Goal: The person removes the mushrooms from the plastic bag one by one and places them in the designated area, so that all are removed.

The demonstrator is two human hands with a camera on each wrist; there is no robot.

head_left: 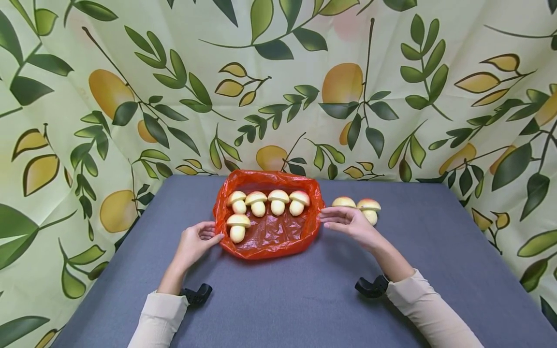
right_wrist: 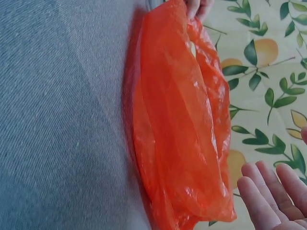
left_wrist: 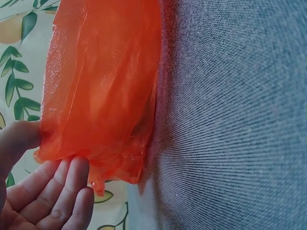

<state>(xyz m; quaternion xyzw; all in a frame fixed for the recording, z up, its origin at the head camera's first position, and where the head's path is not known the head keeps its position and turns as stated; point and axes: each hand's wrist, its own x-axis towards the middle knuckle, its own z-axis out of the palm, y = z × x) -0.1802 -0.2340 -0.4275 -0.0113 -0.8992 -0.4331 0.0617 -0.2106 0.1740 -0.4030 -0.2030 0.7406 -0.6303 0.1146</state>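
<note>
A red plastic bag [head_left: 271, 250], its mouth spread wide, lies on the table. Inside are several mushroom-shaped pieces with pale stems and yellowish, red-tinged caps: a row along the back and one mushroom [head_left: 238, 228] at the front left. My left hand [head_left: 196, 244] pinches the bag's left rim between thumb and fingers; the left wrist view shows the red plastic [left_wrist: 103, 86] between them. My right hand [head_left: 351, 224] is beside the bag's right rim, fingers straight; in the right wrist view those fingers [right_wrist: 261, 199] appear apart from the plastic. Behind it sit two more mushrooms, one of them [head_left: 369, 209] partly hidden.
A blue-grey cloth covers the table [head_left: 278, 299]. Behind and at the sides hangs a curtain [head_left: 278, 72] printed with leaves and fruit. Black wrist mounts [head_left: 197, 294] show at both sleeves.
</note>
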